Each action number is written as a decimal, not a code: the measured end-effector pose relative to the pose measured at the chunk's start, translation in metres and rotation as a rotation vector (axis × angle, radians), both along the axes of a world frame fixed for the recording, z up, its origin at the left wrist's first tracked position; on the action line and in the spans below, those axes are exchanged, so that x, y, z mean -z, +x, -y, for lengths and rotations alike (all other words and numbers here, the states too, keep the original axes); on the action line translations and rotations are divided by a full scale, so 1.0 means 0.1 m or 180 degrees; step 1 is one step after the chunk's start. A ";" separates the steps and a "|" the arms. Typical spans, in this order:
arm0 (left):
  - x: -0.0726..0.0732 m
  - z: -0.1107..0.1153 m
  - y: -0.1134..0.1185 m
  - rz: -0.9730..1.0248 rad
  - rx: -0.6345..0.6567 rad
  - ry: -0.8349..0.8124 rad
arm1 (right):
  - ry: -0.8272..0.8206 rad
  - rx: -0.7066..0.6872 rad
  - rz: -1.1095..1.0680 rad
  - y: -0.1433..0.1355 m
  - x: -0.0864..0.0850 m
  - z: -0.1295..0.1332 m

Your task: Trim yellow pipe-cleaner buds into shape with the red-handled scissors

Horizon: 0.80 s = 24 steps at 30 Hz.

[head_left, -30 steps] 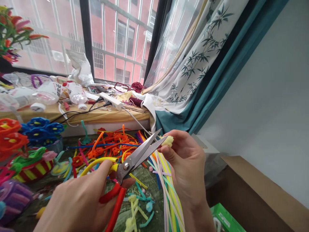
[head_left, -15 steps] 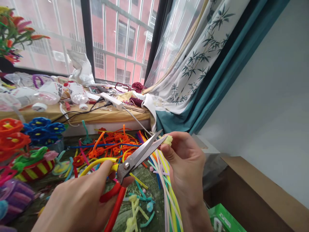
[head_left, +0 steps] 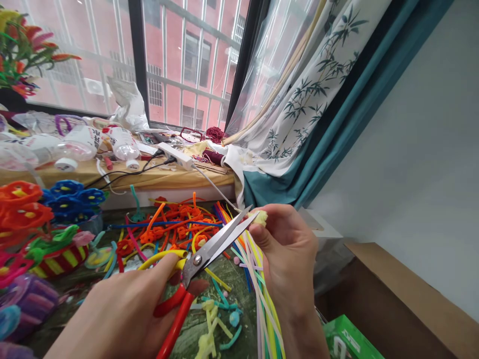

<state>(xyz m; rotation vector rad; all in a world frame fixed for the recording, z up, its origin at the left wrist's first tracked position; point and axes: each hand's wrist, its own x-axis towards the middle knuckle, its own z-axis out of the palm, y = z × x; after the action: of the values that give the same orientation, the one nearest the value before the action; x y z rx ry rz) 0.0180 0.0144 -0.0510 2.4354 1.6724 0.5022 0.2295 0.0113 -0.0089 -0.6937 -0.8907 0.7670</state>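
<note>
My left hand point(head_left: 123, 309) is closed round a pair of scissors point(head_left: 204, 254) with one red and one yellow handle. The steel blades point up to the right, slightly parted, their tips at a small pale yellow fuzzy piece point(head_left: 259, 218). That piece is pinched between the thumb and fingers of my right hand point(head_left: 290, 249); its far side is hidden by the fingers. Below the right hand runs a bundle of pastel pipe cleaners point(head_left: 264, 299). Pale yellow pipe cleaner pieces point(head_left: 209, 324) and a blue pompom point(head_left: 234, 318) lie on the green tabletop beneath the scissors.
Orange pipe cleaner flowers point(head_left: 175, 227) are heaped behind my hands. Blue flowers point(head_left: 73, 199) and a striped pot point(head_left: 62, 254) stand left. Plastic bottles point(head_left: 123, 147) and a power strip point(head_left: 175, 155) lie on the sill. An open cardboard box point(head_left: 404, 294) is at right.
The blades look slightly closer together than before, with their tips still at the pale yellow piece. The whole view has shifted a little; both hands keep their holds.
</note>
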 end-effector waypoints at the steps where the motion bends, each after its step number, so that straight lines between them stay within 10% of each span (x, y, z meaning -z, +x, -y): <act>1: 0.00 0.00 0.00 0.0004 0.0017 -0.0023 | 0.0008 0.0014 0.0005 0.00 0.00 0.00; 24: 0.16 -0.05 -0.06 0.0601 0.0212 -0.0258 | -0.0089 0.0134 -0.0079 -0.05 0.03 0.00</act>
<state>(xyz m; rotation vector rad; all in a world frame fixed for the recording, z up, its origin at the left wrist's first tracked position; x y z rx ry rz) 0.0124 0.0195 -0.0666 2.2981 1.5016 0.6209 0.2246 0.0111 -0.0117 -0.7240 -0.8418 0.7503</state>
